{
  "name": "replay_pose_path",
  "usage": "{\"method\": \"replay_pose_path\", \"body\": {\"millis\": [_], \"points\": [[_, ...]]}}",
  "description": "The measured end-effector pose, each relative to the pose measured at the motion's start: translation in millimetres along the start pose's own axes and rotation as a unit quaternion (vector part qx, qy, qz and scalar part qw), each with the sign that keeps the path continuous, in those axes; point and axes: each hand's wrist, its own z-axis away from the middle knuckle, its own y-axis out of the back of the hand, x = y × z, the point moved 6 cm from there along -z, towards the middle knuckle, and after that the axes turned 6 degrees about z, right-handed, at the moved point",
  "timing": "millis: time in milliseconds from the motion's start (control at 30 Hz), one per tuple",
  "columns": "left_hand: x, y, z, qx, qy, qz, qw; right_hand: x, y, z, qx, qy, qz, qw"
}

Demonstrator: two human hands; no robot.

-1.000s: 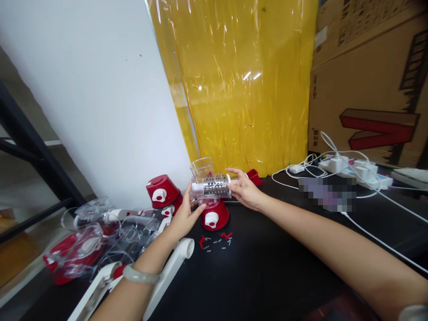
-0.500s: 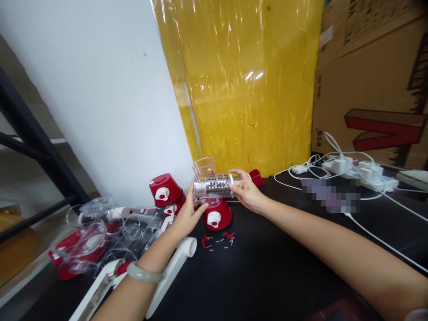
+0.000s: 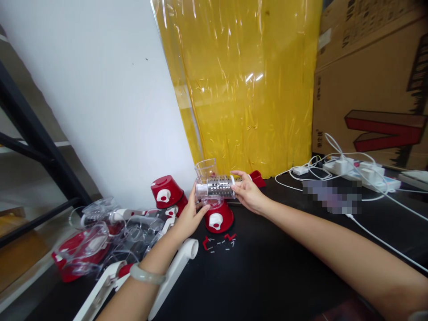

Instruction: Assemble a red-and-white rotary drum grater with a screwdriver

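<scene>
A clear plastic grater housing (image 3: 206,168) with an upright feed chute stands above a red base (image 3: 225,215) with a white knob on its front. My left hand (image 3: 190,217) is closed around the housing's left side, thumb low near its neck. A perforated metal grating drum (image 3: 219,187) lies sideways at the housing, largely within its clear barrel. The fingers of my right hand (image 3: 250,195) pinch the drum's white rim at the right end. Just in front of the base lie small red plastic pieces (image 3: 230,237) and several small light-coloured bits.
Another red base (image 3: 166,191) sits behind my left hand. Clear housings (image 3: 137,229) and white arm parts (image 3: 177,274) crowd the left side. Cables and a power strip (image 3: 389,183) lie at the right, before a large cardboard box (image 3: 368,84). A yellow plastic curtain (image 3: 247,111) hangs behind.
The whole view has shifted slightly. Both hands keep their hold on the housing and the drum, with hardly any movement between them.
</scene>
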Motion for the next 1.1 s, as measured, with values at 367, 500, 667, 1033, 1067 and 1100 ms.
{"method": "replay_pose_path", "body": {"millis": [367, 500, 667, 1033, 1067, 1100], "points": [[7.8, -4.1, 1.3, -0.003, -0.006, -0.014, 1.0, 0.5, 8.9, -4.0, 0.018, -0.03, -0.056, 0.998], [6.0, -3.1, 1.5, 0.0, -0.001, -0.009, 1.0, -0.9, 5.2, -2.4, 0.015, -0.027, -0.037, 0.999], [2.7, -1.2, 1.9, 0.004, 0.006, -0.019, 1.0, -1.6, -2.5, 0.5, -0.004, -0.024, 0.008, 1.0], [2.0, -1.8, 2.5, 0.001, 0.006, -0.014, 1.0, 3.2, 3.8, -1.0, 0.0, -0.022, 0.021, 1.0], [2.6, -1.8, 2.6, 0.002, 0.007, -0.014, 1.0, 4.4, 4.7, -1.1, 0.007, -0.024, 0.004, 1.0], [2.8, -1.6, 2.7, 0.003, 0.009, -0.013, 1.0, 5.4, 5.4, -1.4, 0.012, -0.026, -0.009, 1.0]]}}
